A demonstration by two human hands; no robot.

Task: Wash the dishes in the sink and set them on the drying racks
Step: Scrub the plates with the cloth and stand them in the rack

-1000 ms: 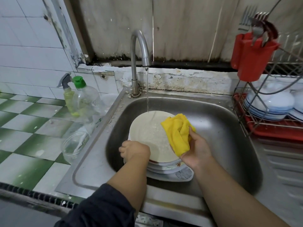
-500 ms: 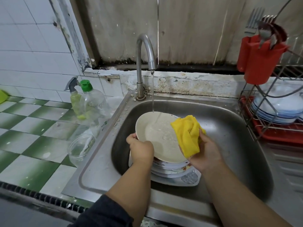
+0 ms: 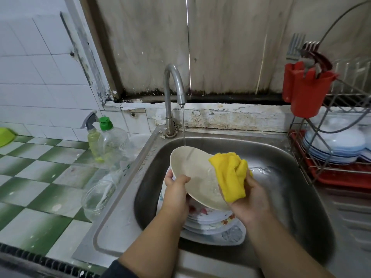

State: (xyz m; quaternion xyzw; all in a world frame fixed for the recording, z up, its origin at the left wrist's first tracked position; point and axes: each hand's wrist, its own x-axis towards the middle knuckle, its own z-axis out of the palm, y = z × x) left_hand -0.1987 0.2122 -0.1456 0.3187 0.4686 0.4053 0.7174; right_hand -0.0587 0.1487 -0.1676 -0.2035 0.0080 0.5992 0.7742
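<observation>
- A home kitchen, worn and well used.
- A steel sink [image 3: 281,157] set in a green-and-white tiled counter [image 3: 40,177], tap [image 3: 173,93] running.
- Soap bottles [image 3: 108,141] beside the sink.
- A wire rack [image 3: 329,157] holds stacked plates [image 3: 337,143] and a red cup [image 3: 307,91] of cutlery.
- White wall tiles [image 3: 36,77], stained and peeling at the edge.

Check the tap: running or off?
Running. A thin stream falls from the tap spout onto the cream plate held tilted over the sink.
</observation>
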